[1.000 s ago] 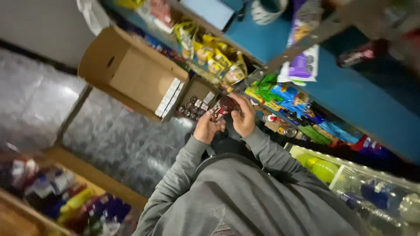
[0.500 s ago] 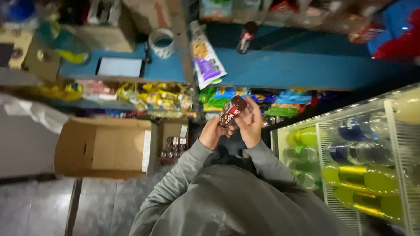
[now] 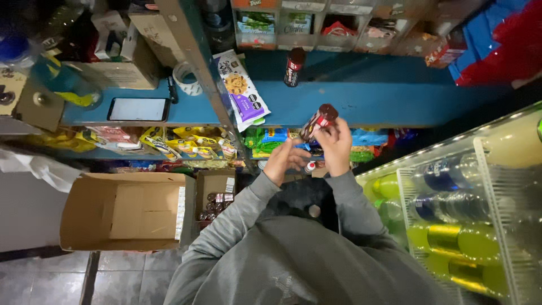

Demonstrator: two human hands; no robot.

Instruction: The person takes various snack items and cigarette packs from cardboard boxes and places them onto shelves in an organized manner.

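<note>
My right hand (image 3: pixel 336 146) holds a small brown bottle (image 3: pixel 318 121) with a red and white label, raised in front of the blue shelf (image 3: pixel 367 101). Just below and left of it, my left hand (image 3: pixel 286 160) is curled beside the bottle, and whether it touches it I cannot tell. Both grey sleeves reach up from my body at the bottom. A similar dark bottle (image 3: pixel 293 66) stands on the blue shelf above. Beneath my hands hang several bright snack packets (image 3: pixel 271 138).
An open cardboard box (image 3: pixel 127 210) stands on the floor at the left, beside a smaller box (image 3: pixel 216 195) holding small bottles. A phone (image 3: pixel 138 109), a tape roll (image 3: pixel 186 78) and a cookie packet (image 3: pixel 243 90) lie on the shelf. A drinks cooler (image 3: pixel 457 214) fills the right.
The view has swung so the shelf now lies level across the top. My hands have lifted the small bottle higher toward the blue shelf.
</note>
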